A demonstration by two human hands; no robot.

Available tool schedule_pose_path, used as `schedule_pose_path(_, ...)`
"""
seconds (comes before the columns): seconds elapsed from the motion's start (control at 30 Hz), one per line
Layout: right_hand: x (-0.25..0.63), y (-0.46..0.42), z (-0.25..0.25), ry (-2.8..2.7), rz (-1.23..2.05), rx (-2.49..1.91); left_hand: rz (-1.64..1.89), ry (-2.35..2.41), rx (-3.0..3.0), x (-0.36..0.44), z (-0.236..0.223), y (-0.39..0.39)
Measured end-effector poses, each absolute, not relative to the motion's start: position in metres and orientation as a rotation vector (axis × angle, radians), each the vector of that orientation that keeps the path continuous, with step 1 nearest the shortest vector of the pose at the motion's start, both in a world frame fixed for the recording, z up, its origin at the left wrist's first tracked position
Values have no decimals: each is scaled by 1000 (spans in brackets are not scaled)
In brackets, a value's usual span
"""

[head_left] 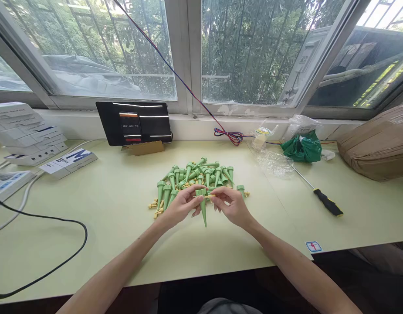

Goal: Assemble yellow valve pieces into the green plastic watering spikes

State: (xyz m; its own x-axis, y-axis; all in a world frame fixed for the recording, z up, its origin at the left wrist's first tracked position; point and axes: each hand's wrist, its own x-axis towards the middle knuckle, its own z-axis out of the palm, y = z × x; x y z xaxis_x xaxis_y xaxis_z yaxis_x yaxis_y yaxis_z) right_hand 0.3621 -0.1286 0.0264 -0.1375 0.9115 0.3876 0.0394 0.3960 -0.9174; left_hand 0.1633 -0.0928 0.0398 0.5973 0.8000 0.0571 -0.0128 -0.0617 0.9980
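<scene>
Both hands [181, 205] inward, spike [204, 213] between

My bare left hand [180, 204] and bare right hand [234, 208] are showing slim fingers [222, 190] and narrow wrists [160, 223]. My uncovered left forearm [124, 259] and uncovered right forearm [288, 256] are widening smoothly from there. A small dark spot [139, 238] is marking the left one. Nearer me than the front edge of the pale yellow-green, flat-topped table [175, 266], a rounded dark grey patch [229, 307], apparently clothing, is curving; which garment, I'm not telling for certain.
</scene>
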Motion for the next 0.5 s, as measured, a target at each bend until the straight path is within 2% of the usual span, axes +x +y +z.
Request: schedule_pose_path(0.5, 363, -128, 22, -1576, 920, -865, 766, 708, 1570, 164, 35, -94)
